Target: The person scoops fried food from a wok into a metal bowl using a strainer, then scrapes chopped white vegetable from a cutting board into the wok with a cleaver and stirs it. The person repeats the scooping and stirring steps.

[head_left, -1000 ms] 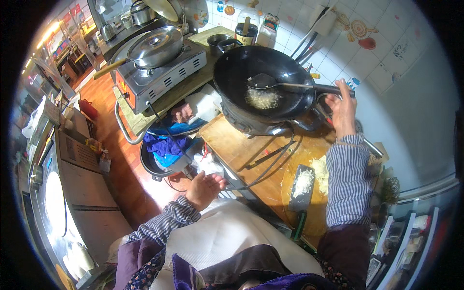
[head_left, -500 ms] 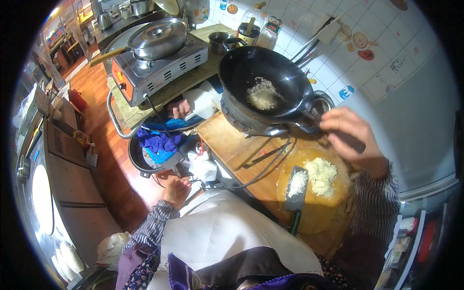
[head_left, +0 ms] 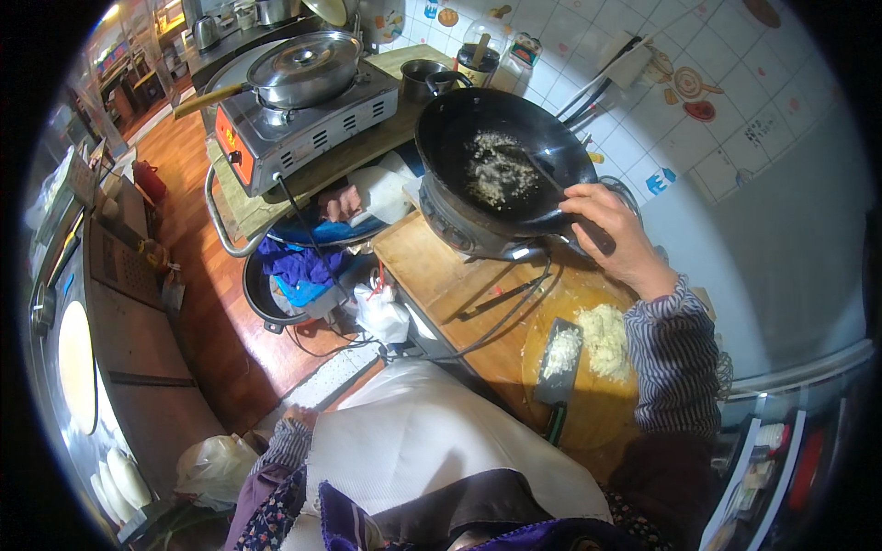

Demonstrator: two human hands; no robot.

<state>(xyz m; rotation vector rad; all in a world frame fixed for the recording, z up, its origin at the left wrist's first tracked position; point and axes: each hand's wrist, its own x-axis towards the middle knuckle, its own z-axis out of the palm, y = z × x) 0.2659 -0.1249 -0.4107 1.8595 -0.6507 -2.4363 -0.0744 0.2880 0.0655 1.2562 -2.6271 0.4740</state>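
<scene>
My right hand [head_left: 617, 237] is closed around the dark handle of a spatula [head_left: 548, 176] that reaches into a black wok [head_left: 441, 138]. The spatula's blade is hard to make out among pale minced bits [head_left: 501, 173] lying in oil at the wok's bottom. My left hand [head_left: 299, 416] hangs low beside the white apron, mostly hidden by its striped sleeve, so its fingers cannot be read. Below the wok, a cleaver [head_left: 555, 386] lies on a round yellowish chopping board [head_left: 588, 404], with some pale mince on its blade. A heap of the same mince [head_left: 604, 342] sits beside it.
The wok stands on a dark stove [head_left: 450, 220]. Left of it, a lidded steel pan [head_left: 303, 69] rests on a second stove [head_left: 322, 119], beside a small pot [head_left: 418, 78]. A black cord [head_left: 501, 331] crosses the wooden worktop. A tiled wall [head_left: 643, 119] rises behind.
My right hand has moved left and closer to the wok with the spatula, and the mince in the wok is spread differently. My left hand has dropped back toward my body.
</scene>
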